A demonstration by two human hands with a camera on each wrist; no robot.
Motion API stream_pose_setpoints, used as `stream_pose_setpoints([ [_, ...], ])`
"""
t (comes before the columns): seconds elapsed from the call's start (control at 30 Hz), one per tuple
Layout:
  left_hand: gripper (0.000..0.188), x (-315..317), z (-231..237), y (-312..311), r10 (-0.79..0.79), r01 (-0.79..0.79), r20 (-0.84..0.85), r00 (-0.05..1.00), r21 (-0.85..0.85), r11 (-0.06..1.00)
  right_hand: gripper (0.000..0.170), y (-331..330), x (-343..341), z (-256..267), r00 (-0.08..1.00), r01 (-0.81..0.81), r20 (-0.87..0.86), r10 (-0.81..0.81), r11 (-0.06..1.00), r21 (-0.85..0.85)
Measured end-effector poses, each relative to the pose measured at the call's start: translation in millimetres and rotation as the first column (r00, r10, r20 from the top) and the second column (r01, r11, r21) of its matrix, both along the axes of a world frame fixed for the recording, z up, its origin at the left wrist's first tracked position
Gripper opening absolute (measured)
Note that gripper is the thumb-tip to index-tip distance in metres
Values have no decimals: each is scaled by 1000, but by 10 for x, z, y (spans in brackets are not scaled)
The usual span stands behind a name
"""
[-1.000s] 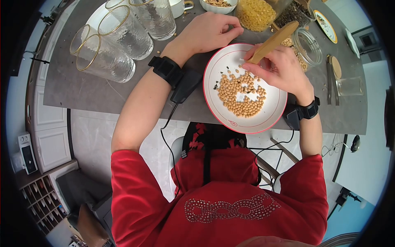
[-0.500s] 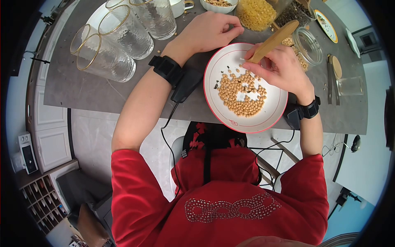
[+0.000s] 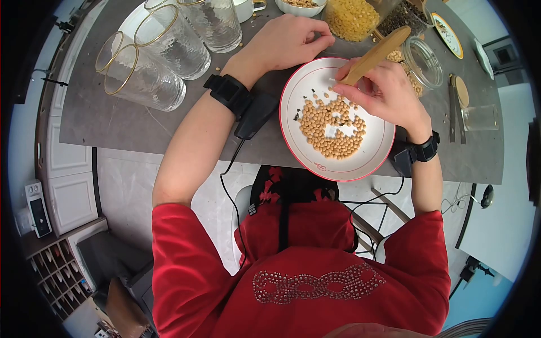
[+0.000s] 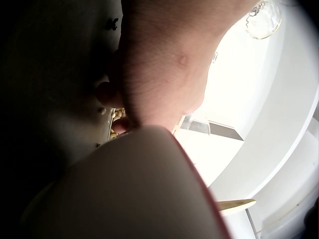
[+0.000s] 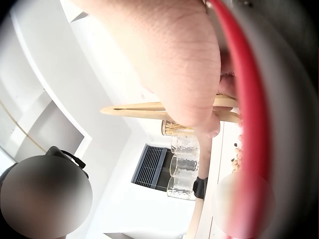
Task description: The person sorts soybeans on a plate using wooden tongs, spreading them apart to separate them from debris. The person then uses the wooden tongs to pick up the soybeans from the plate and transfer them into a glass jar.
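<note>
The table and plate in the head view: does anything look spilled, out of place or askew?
Yes: stray beans lie on the table near the glasses, outside any container. Dark flecks stand out beside the pale beans on the plate, whose near rim seems to overhang the table edge.

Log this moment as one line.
right grip: holds wooden tongs over plate | left grip: beside plate | plate: pale beans, dark bits
</note>
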State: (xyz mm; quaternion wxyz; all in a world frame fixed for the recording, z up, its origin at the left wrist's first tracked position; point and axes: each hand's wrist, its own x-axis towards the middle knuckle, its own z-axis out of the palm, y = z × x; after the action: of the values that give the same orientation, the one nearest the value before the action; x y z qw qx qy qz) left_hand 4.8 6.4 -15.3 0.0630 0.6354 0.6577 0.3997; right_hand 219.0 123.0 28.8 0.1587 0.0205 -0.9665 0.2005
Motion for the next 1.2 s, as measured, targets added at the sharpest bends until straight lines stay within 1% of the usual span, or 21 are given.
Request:
stream_pose_setpoints([
  [0.13,23,-1,-15,15,-4,4,18,1000,-17,1000,22,20,5,5,1000,-10,3,10,1000,26],
  [0.23,23,-14,-18,8,0,0,-5,1000,-18,1000,22,-4,7,13,1000,11,6,-11,1000,-8],
  [0.33,24,-1,-5,17,4,-4,-13,1000,-14,1000,22,12,2,-9,1000,-8,-20,9,1000,18],
  [0.43,25,-9,-22,7,9,-10,-5,1000,-34,999,23,11,8,-11,1000,1,-13,-1,1000,7],
  [0.53,24,-18,-22,15,3,-3,-22,1000,-14,1000,23,9,10,-10,1000,5,-6,-5,1000,-2],
  [0.67,25,-11,-20,17,10,-10,-14,1000,-21,1000,23,7,2,0,1000,-6,-1,7,1000,25],
  [0.77,25,-11,-18,7,8,-8,-15,1000,-25,1000,22,-5,5,9,1000,8,4,-8,1000,-4],
  [0.93,26,-13,-16,13,1,-1,-12,1000,-27,1000,23,-6,16,16,1000,8,28,-8,1000,23],
  [1.0,27,-17,14,9,12,-15,-25,1000,-108,994,24,-15,24,4,1000,3,18,-3,1000,28],
  [1.07,28,-13,19,1,11,-14,-30,999,-109,994,24,-29,31,8,1000,0,6,0,999,34],
  [1.13,29,-8,13,-1,10,-14,-30,999,-112,994,26,-50,43,25,1000,4,10,-5,997,79],
  [1.2,26,11,42,-2,24,-23,1,1000,-134,991,27,-50,43,18,1000,4,17,-5,997,74],
])
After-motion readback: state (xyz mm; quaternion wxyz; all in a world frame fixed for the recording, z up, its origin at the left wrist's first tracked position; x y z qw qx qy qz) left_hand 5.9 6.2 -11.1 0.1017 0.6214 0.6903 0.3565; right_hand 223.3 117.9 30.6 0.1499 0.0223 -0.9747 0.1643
